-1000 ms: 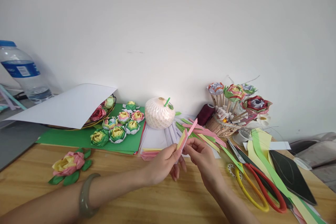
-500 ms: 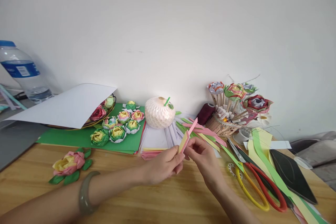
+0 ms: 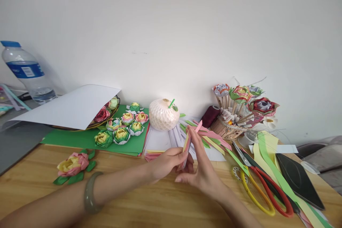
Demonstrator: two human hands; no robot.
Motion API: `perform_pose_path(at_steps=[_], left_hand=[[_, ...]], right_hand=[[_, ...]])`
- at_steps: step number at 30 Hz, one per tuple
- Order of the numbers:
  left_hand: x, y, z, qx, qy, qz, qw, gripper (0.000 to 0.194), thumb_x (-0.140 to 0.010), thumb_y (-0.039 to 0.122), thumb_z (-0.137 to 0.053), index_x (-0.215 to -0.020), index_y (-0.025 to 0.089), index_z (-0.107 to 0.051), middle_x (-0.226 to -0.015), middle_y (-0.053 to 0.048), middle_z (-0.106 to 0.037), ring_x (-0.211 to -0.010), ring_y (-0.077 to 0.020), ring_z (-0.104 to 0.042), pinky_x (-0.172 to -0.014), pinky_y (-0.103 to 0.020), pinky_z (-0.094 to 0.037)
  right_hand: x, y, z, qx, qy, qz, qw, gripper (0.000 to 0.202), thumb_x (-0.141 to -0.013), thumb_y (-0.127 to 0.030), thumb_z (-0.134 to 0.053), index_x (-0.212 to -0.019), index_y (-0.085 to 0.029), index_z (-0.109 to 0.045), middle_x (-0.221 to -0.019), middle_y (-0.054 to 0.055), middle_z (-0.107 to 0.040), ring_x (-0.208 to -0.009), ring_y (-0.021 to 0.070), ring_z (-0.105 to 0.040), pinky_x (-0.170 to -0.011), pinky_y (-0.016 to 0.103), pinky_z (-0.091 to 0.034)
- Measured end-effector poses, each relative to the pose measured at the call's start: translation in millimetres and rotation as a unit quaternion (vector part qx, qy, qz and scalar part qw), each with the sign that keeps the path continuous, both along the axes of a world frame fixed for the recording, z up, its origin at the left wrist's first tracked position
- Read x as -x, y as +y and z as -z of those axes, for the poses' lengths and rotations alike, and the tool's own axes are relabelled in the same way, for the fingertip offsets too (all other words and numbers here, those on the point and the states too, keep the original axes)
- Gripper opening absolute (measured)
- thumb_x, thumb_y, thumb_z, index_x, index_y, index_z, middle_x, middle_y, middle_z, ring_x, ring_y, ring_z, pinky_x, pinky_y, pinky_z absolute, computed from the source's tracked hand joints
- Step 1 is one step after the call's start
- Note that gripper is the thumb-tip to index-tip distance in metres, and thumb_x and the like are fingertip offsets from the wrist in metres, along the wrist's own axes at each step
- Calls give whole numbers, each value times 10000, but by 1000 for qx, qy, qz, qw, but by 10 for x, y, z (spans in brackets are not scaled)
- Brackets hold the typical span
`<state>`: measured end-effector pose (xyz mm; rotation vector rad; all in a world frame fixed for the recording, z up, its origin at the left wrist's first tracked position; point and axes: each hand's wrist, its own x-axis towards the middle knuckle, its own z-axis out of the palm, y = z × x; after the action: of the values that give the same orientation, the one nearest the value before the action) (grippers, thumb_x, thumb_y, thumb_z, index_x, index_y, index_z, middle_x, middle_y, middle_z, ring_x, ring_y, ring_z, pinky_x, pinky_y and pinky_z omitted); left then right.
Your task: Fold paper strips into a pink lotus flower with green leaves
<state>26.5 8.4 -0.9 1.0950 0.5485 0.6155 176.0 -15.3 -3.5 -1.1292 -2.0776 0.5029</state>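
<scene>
A narrow folded paper piece (image 3: pixel 185 146), yellow and pink with a pale side, stands upright between my hands, above the front of the table. My left hand (image 3: pixel 167 163) is closed round its lower part, thumb towards me. Against its right side and top lie the stretched fingers of my right hand (image 3: pixel 205 172); the thumb is held apart, lower down. The right hand's lower fingers are partly hidden behind the paper. A stack of pink and yellow paper (image 3: pixel 154 155) lies just beyond my left hand, and pink strips (image 3: pixel 213 134) lie behind my right.
Folded paper flowers (image 3: pixel 121 135) sit on green sheets (image 3: pixel 66 139), left of a white textured ball (image 3: pixel 164 114). One pink-yellow flower (image 3: pixel 72 165) lies nearer me. Scissors (image 3: pixel 263 188), a thread spool (image 3: pixel 210 115) and a basket of stick flowers (image 3: pixel 227 128) are at right; a bottle (image 3: pixel 25 69) stands far left.
My right hand has shifted from pinching near the paper's lower right to lying stretched along its side and top. The paper is turned more edge-on. The view has shifted slightly.
</scene>
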Motion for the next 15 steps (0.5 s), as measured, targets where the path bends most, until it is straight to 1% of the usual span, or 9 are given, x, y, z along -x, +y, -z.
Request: perform_pose_path(at_steps=[2, 4, 7, 10, 12, 14, 15], left_hand=[[11, 8, -14, 8, 3, 1, 1000, 482, -656, 611, -568, -712, 135, -517, -649, -11, -508, -612, -114, -457, -593, -251, -341], [17, 16, -16, 3, 13, 1, 1000, 485, -659, 616, -561, -723, 138, -511, -630, -2, -493, -575, -105, -430, -546, -242, -317], [13, 20, -8, -7, 27, 9, 1000, 502, -660, 637, -542, -731, 141, -505, -625, -1, -487, -544, -97, -397, -494, -234, -269], [7, 21, 2, -12, 35, 13, 999, 513, -644, 648, -551, -716, 142, -504, -633, -3, -494, -560, -97, -407, -498, -231, -261], [12, 32, 12, -12, 42, 15, 999, 518, -629, 654, -561, -704, 145, -499, -632, 2, -488, -554, -94, -407, -498, -232, -266], [27, 62, 20, -15, 51, 20, 998, 520, -631, 662, -551, -695, 149, -491, -614, 11, -478, -540, -93, -403, -504, -237, -279], [39, 84, 20, -21, 58, 25, 998, 519, -639, 665, -540, -695, 151, -490, -600, 16, -468, -538, -93, -402, -514, -240, -293]], right_hand=[[8, 11, 9, 6, -13, 2, 1000, 1219, -533, -338, -804, -1425, -257, 23, -1486, 128, -129, -1322, 360, -205, -1015, 497, -320], [20, 24, 15, 10, -23, 13, 1000, 1203, -540, -287, -797, -1426, -261, 17, -1475, 138, -164, -1298, 354, -267, -992, 487, -354], [32, 48, 33, -8, -53, 33, 998, 1129, -573, -244, -765, -1425, -256, -23, -1454, 146, -215, -1297, 335, -278, -988, 477, -356], [30, 67, 60, -41, -86, 54, 994, 1094, -578, -274, -754, -1423, -240, -60, -1424, 162, -278, -1287, 333, -296, -979, 477, -361], [14, 67, 60, -49, -94, 60, 993, 1093, -570, -315, -759, -1423, -235, -80, -1422, 169, -281, -1285, 339, -299, -978, 479, -361], [-17, 58, 29, -26, -79, 35, 996, 1106, -558, -368, -770, -1423, -233, -93, -1451, 163, -223, -1313, 340, -241, -994, 479, -342], [-35, 53, 1, -4, -59, 15, 998, 1082, -571, -400, -761, -1421, -237, -112, -1465, 151, -195, -1328, 331, -205, -1004, 477, -331]])
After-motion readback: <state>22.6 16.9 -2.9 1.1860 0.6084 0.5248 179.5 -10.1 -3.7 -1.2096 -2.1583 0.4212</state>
